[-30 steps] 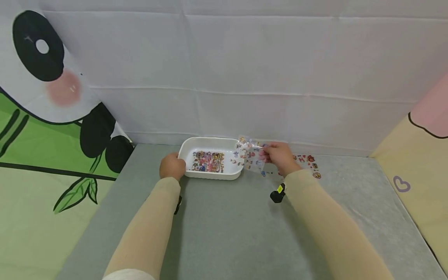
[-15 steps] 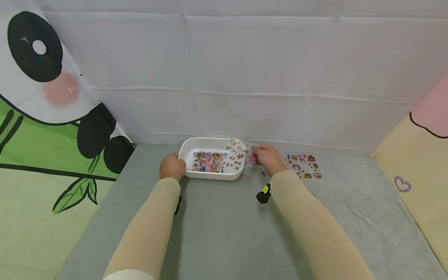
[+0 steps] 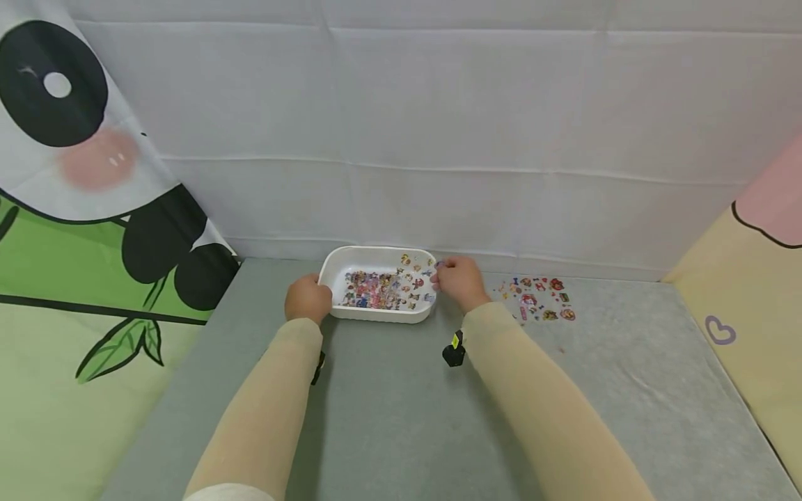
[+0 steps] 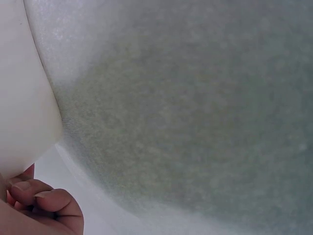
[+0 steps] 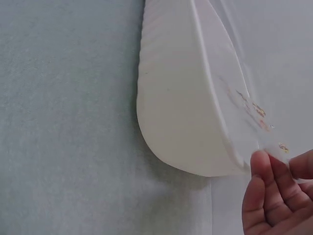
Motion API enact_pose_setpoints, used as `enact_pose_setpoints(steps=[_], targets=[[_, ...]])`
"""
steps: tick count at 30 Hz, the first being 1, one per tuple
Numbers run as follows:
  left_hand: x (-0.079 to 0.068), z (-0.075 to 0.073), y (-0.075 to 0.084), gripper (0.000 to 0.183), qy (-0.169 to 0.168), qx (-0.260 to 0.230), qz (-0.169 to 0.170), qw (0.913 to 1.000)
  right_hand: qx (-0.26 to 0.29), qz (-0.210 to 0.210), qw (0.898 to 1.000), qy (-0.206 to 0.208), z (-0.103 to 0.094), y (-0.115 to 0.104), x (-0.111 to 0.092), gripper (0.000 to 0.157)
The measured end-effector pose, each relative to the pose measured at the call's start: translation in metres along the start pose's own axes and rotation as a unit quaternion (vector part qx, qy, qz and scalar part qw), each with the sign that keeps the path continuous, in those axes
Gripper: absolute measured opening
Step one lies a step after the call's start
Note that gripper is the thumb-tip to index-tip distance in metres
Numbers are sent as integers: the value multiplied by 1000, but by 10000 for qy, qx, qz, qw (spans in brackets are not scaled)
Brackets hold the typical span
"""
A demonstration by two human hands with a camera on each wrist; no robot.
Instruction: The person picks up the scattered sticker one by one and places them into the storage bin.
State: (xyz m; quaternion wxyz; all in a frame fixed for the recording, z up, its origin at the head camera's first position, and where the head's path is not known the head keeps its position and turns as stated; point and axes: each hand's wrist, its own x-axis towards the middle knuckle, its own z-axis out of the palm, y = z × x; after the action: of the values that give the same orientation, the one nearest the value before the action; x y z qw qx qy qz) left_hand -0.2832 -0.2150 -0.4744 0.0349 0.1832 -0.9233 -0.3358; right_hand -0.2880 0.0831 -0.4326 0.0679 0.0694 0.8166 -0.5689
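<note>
At its left end, my left hand [image 3: 308, 298] grips the white plastic tray [image 3: 379, 316], its fingers curled at the wall in the left wrist view. Colourful cartoon sticker sheets [image 3: 368, 289] lie on the tray's floor. With thumb and fingertips, my right hand [image 3: 461, 282] pinches the edge of a clear sticker sheet [image 3: 415, 282] at the tray's right end. That sheet reaches over the rim into the tray and overlaps the stickers inside. In the right wrist view, the pinched edge [image 5: 276, 152] sits right by the tray's corner.
Another clear sticker sheet [image 3: 541, 299] lies flat on the grey cloth-covered table [image 3: 388, 403], right of the tray. A white fabric backdrop [image 3: 438, 139] rises close behind the tray. Printed cartoon cloths hang at the left [image 3: 63, 243] and right [image 3: 745, 292].
My right hand has moved left, carrying the clear sticker sheet from beside the tray to over its inside. More of the sheet on the table shows. My left hand stays on the tray.
</note>
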Motion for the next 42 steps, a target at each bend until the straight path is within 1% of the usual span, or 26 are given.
enact_pose_setpoints(steps=[2, 6, 12, 15, 18, 21, 24, 28, 31, 36, 42], targets=[[0, 0, 0, 45, -10, 7, -14, 10000, -134, -19, 9999, -2, 2, -1, 0, 32], [0, 1, 0, 45, -24, -6, -41, 10000, -174, -48, 9998, 72, 5, -1, 0, 32], [2, 1, 0, 46, 3, 66, -11, 10000, -220, -83, 9995, 193, 6, -1, 1, 24], [2, 0, 0, 47, -23, 40, -5, 10000, -354, -131, 9992, 156, 8, -2, -1, 22], [1, 0, 0, 47, -53, 2, -5, 10000, -578, -220, 9981, 66, 12, -4, -3, 25], [1, -1, 0, 47, -46, 9, 3, 10000, -744, -299, 9968, -43, 15, -7, -4, 31], [1, -1, -1, 47, -52, 27, 11, 10000, -780, -342, 9963, -137, 18, -9, -6, 37], [-1, -2, 1, 47, -77, 2, 13, 10000, -1177, -498, 9918, -89, 20, -10, -7, 41], [-2, -3, 3, 47, -76, -13, 1, 10000, -1519, -593, 9866, 36, 20, -10, -7, 43], [-3, -3, 3, 47, -51, -30, -46, 10000, -1608, -588, 9852, 115, 18, -7, -7, 42], [-2, -1, 2, 46, -46, -28, -80, 10000, -1663, -660, 9838, 63, 15, -8, -9, 40]])
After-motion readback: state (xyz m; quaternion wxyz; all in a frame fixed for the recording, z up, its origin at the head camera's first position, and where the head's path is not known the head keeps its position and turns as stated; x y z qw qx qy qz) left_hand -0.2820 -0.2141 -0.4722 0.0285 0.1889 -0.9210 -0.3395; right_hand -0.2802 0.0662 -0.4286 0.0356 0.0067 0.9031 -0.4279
